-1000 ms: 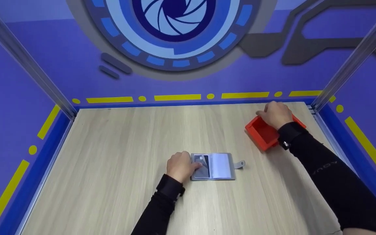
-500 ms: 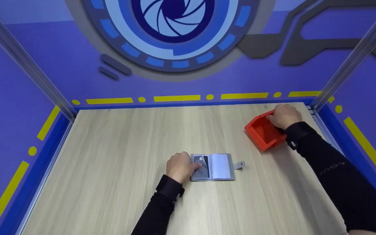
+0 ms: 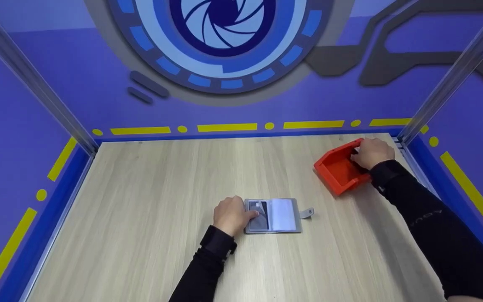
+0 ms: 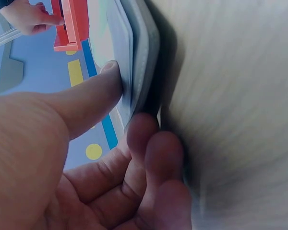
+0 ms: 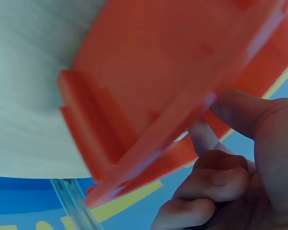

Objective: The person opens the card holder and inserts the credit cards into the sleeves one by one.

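Observation:
An open grey card holder [image 3: 284, 215] with clear sleeves and a snap strap lies on the table. My left hand [image 3: 229, 215] pinches its left edge, thumb on the inner sleeve over a dark card. In the left wrist view, the curled fingers [image 4: 164, 158] sit at the holder's edge, by the tabletop. At the right stands a red plastic bin [image 3: 337, 170]. My right hand [image 3: 373, 153] reaches over its right wall, thumb and index finger dipping inside. A small pale, shiny bit shows by those fingertips; whether they grip it is hidden by the rim.
The wooden tabletop [image 3: 174, 180] is bounded by a blue-purple back wall [image 3: 224, 113] and side walls. A metal corner post [image 3: 442, 84] rises behind the right hand, close to the bin.
My right hand has moved right and slightly down, from over the bin's middle to its right wall. The left hand and card holder stay put.

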`<state>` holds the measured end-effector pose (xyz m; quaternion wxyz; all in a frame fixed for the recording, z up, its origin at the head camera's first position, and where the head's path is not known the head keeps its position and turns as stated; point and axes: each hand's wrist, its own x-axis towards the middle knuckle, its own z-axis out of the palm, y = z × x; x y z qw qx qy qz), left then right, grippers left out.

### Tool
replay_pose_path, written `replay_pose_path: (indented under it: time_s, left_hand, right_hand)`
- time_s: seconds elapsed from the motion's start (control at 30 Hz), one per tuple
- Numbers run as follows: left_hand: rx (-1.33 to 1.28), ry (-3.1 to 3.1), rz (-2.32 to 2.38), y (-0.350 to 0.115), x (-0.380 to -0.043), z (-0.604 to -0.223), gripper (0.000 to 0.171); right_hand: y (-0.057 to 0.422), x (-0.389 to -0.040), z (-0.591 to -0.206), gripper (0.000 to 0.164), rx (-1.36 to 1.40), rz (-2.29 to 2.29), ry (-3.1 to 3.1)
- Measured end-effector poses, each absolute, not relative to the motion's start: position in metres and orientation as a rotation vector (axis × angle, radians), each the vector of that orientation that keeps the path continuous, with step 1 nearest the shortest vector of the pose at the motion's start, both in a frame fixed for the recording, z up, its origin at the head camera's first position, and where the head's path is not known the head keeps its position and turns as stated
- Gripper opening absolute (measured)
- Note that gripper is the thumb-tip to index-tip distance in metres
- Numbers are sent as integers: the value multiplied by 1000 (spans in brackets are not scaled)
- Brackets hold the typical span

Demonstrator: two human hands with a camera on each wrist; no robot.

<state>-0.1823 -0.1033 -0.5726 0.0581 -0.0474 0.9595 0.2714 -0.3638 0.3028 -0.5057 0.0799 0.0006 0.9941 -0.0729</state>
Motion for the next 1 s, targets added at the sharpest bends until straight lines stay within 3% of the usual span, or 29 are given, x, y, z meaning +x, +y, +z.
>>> replay_pose_path:
  time_s: [0.47, 1.0]
  left_hand:
    - [-140, 2932, 813, -103, -180, -570, 58]
    - [-133, 2940, 804, -103, -179, -570, 61]
  right_hand:
    - [318, -365, -518, 36, -24, -105, 3041]
    - [283, -349, -513, 30, -38, -343, 3013]
